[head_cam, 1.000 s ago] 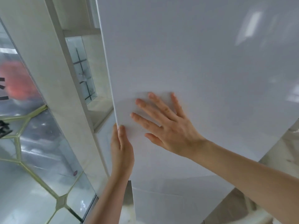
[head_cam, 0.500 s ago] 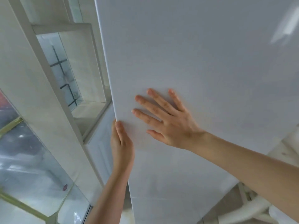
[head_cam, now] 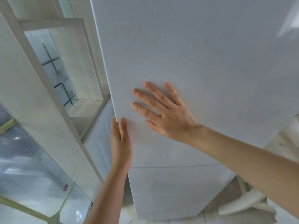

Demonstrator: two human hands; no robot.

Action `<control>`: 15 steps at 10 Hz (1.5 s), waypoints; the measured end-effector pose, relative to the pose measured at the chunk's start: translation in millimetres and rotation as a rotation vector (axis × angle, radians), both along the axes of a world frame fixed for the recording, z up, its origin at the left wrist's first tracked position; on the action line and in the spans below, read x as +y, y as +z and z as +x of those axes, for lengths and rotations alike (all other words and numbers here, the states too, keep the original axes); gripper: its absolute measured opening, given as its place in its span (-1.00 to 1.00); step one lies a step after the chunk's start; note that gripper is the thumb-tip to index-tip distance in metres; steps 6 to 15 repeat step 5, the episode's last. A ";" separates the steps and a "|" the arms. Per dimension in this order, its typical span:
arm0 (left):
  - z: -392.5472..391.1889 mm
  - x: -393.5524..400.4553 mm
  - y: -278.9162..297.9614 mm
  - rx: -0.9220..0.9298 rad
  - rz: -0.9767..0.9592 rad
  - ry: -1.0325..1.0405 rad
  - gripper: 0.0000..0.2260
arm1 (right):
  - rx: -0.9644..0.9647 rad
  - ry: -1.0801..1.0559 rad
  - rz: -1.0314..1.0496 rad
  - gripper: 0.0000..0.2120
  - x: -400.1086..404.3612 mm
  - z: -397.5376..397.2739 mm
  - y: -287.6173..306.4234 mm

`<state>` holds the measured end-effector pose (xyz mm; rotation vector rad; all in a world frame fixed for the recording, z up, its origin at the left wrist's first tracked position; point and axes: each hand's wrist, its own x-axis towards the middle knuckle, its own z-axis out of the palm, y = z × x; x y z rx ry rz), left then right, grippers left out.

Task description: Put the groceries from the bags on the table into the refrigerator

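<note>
The white refrigerator (head_cam: 194, 62) fills the view with its upper door closed, the right hand (head_cam: 163, 113) lying flat on the door with fingers spread and straight, while the left hand (head_cam: 120, 138) grasps the door's left edge, thumb on the front face.

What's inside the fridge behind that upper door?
Nothing inside shows: the flat white upper refrigerator door covers it. The right hand lies flat on it; the left hand holds its left edge.
</note>
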<state>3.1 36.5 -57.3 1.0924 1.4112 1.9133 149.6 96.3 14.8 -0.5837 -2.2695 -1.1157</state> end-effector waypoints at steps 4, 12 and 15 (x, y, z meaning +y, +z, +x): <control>7.6 -52.9 -30.3 0.085 -0.230 0.080 -0.51 | 0.084 0.092 -0.295 -0.58 -38.8 29.3 -27.8; 29.0 -74.1 -26.9 0.109 -0.307 0.091 -0.54 | 0.111 0.132 -0.424 -0.57 -57.5 52.1 -38.3; 29.0 -74.1 -26.9 0.109 -0.307 0.091 -0.54 | 0.111 0.132 -0.424 -0.57 -57.5 52.1 -38.3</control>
